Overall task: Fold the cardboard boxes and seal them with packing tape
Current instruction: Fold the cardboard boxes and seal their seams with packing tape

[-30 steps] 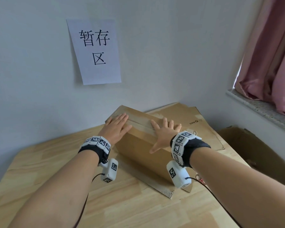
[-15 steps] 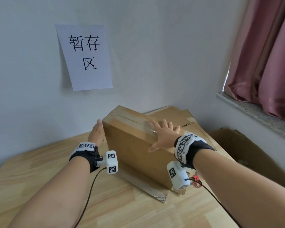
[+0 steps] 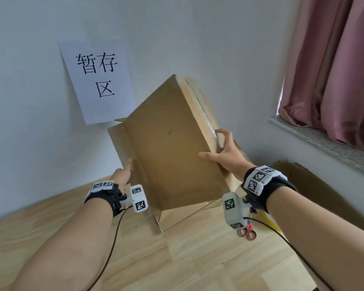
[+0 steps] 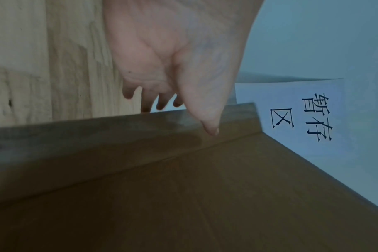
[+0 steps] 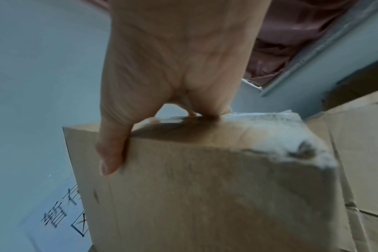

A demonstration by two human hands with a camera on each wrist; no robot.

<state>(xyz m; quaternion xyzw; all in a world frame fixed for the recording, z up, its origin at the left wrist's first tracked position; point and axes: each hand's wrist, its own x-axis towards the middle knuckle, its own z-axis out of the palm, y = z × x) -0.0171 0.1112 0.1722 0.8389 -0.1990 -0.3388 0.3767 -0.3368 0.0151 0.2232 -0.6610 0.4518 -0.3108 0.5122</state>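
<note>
Both hands hold the cardboard box [image 3: 168, 143] tilted above the table [image 3: 177, 259]. The left hand [image 3: 122, 177], at 8 o'clock, pinches a flap; the right hand [image 3: 229, 156], at 3 o'clock, grips the taped end, thumb on the broad side.

A white paper sheet [image 3: 97, 80] stuck on the wall showed three big black signs, 暂存 on top and 区 below, and no other words could be read.
</note>
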